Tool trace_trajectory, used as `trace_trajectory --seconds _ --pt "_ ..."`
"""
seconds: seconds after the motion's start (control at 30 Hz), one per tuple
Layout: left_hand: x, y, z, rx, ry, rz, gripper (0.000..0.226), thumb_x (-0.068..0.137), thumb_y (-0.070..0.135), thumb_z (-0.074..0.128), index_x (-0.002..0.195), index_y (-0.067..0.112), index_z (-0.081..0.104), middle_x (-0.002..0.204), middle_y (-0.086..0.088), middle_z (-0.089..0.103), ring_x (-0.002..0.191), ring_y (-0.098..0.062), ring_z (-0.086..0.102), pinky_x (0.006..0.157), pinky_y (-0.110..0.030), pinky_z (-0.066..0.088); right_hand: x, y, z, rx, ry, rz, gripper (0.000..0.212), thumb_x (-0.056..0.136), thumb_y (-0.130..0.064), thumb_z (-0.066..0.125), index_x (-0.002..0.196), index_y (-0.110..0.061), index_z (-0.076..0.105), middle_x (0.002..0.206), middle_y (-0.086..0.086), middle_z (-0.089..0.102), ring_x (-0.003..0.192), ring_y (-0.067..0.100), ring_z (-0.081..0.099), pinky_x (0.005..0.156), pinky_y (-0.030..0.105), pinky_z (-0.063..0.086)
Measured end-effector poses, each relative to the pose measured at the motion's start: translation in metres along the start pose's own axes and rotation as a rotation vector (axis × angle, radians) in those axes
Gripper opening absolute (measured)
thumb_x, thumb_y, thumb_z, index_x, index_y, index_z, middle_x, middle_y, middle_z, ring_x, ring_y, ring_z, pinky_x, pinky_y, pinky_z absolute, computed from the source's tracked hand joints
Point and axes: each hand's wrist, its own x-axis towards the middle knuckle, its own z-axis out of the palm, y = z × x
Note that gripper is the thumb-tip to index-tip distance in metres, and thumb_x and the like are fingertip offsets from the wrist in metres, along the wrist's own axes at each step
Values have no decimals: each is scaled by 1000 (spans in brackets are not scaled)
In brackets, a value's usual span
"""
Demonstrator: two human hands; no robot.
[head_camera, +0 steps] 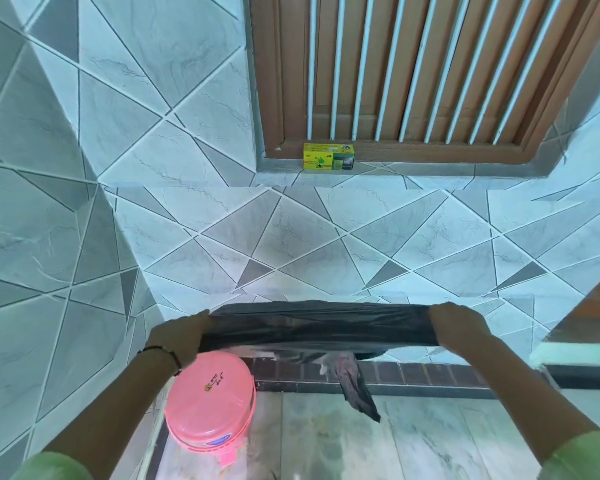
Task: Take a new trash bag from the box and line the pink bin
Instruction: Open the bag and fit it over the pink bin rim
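- Between our two raised arms, we are holding a black trash bag (321,329) stretched out flat and wide in front of the tiled wall (118,133).
- We are gripping the bag's left end with our left hand (181,336); its fingers are curling round the plastic and are mostly hidden behind it.
- We are gripping the right end with our right hand (456,325), knuckles up and fingers wrapping the bunched edge.
- We are seeing a loose tail of the bag hanging down below the stretched part, over the dark brick strip at the foot of the wall.
- We are looking down on the pink bin (210,403), standing on the marble floor (430,438) just under our left wrist, lid closed, apart from the bag.
- We are seeing the yellow-green box (328,156) sitting on the ledge (430,169) below the wooden window (430,71), well apart from the bag and the bin.
- We are wearing a dark band (168,355) on the left wrist and green sleeves on both arms.
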Motion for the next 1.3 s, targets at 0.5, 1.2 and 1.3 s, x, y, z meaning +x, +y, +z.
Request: trace_trajectory --seconds 0.5,1.2,1.3 --pt "5 55 -3 -923 340 -416 49 71 13 72 113 -1 51 110 -24 64 105 -41 59 89 -43 48 8 -44 -3 1130 389 234 14 73 0 49 81 1 60 74 12 60 66 31 54 60 28 40" --pt "15 63 -137 -687 832 -88 37 77 3 55 114 3 54 123 -19 55 109 -40 54 91 -42 44 6 -31 -118 644 522 -63 43 77 4 46 118 -6 54 153 -1 30 108 36 60 94 42 46" --pt "0 60 -163 -811 1119 -108 53 76 4 55 127 5 42 133 -19 43 107 -39 50 86 -41 44 -23 -28 -149 747 996 146 40 75 1 50 113 -11 56 154 1 25 86 39 58 71 40 45"
